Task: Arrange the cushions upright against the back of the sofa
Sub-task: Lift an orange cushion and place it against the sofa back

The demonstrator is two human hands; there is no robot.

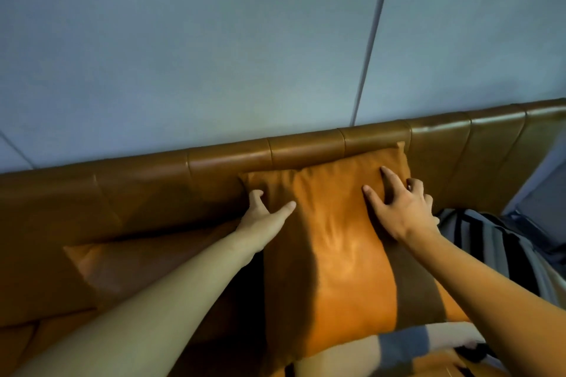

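An orange cushion point(333, 242) stands upright against the brown leather back of the sofa point(171, 190). My left hand point(265, 216) grips its left edge near the top, thumb on the front and fingers tucked behind. My right hand point(401, 205) lies spread on the upper right of the cushion, fingers curling over its right edge. A second brown-orange cushion point(128, 272) lies low to the left under my left forearm. To the right, a grey and black striped cushion point(502, 248) rests on the seat.
A pale blue-grey wall point(214, 55) with a vertical seam rises behind the sofa. A striped cushion or blanket in beige, grey and orange point(382, 352) lies at the bottom edge in front of the orange cushion.
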